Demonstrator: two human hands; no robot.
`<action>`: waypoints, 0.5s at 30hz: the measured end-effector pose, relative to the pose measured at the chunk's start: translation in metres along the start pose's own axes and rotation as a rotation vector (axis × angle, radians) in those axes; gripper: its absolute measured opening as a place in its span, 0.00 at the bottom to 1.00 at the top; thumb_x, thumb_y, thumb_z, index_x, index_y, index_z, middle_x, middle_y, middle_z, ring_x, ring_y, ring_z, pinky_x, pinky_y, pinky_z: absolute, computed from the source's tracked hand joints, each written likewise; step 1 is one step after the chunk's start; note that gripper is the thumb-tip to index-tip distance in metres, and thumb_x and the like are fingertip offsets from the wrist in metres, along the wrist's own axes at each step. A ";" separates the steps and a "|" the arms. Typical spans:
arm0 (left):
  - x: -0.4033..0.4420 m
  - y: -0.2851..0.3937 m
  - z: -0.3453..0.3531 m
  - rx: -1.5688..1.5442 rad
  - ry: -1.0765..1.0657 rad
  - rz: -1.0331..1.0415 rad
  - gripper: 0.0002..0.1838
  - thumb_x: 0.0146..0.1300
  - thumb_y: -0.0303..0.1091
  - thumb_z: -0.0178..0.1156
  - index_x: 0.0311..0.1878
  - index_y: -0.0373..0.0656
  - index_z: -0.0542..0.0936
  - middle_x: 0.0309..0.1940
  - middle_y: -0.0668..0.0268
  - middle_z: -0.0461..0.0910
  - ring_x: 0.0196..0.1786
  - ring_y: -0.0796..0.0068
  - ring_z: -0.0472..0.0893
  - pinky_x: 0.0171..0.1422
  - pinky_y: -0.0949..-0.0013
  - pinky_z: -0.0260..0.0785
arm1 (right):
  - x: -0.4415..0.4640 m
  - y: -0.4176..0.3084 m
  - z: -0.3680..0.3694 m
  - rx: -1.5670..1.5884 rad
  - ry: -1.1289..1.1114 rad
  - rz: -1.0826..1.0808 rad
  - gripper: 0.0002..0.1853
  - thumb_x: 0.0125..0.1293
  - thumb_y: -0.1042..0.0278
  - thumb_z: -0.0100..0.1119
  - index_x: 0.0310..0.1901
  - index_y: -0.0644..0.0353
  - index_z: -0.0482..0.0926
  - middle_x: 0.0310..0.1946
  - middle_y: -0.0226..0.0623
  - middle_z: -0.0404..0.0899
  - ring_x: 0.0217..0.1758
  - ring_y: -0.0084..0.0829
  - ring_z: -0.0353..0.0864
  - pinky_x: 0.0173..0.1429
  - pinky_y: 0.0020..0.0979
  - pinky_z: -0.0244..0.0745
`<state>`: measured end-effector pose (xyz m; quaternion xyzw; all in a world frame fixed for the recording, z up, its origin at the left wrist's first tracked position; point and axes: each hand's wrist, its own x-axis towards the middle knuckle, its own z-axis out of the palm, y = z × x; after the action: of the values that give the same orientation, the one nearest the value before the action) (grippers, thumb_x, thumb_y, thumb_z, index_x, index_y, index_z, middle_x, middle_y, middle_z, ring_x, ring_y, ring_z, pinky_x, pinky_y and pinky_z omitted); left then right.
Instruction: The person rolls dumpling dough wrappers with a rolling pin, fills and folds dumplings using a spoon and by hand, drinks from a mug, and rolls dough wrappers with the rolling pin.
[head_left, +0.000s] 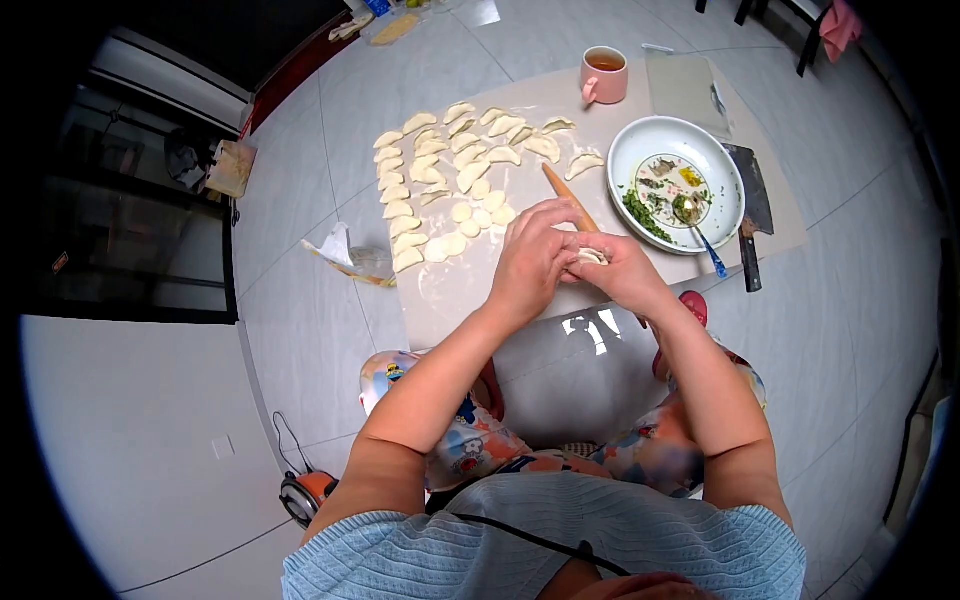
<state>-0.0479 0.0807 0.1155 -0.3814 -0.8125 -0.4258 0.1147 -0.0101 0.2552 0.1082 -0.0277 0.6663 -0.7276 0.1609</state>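
Observation:
Between my two hands, a pale dumpling is pinched at its edge, partly hidden by the fingers. My left hand closes on it from the left side, and my right hand wraps it from the right. Just beyond the fingers lies a wooden rolling pin, its middle covered by my hands. Rows of folded dumplings rest on the floured board, with several flat round wrappers nearer to me. Right of my hands stands a white bowl with green filling and a spoon.
A cleaver lies along the bowl's right side. Farther back are a pink mug of brown liquid and a flat translucent container or sheet. An opened bag sits at the board's left edge. Grey tiles surround the board.

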 end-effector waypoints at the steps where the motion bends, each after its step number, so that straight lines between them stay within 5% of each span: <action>1: -0.001 0.000 0.001 0.028 0.024 0.025 0.07 0.55 0.20 0.63 0.37 0.40 0.79 0.59 0.58 0.76 0.66 0.53 0.72 0.67 0.55 0.65 | 0.000 -0.001 0.001 0.030 0.010 -0.002 0.18 0.67 0.76 0.58 0.58 0.66 0.79 0.41 0.35 0.84 0.41 0.21 0.83 0.48 0.22 0.78; 15: -0.004 -0.002 0.006 0.148 0.036 0.095 0.09 0.55 0.26 0.67 0.40 0.48 0.83 0.54 0.65 0.80 0.68 0.57 0.71 0.72 0.47 0.55 | -0.003 -0.011 0.006 0.001 0.003 0.133 0.10 0.65 0.77 0.58 0.47 0.67 0.81 0.33 0.34 0.83 0.33 0.21 0.82 0.39 0.22 0.79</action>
<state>-0.0456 0.0827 0.1085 -0.4024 -0.8205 -0.3653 0.1775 -0.0080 0.2512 0.1205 0.0181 0.6664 -0.7158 0.2079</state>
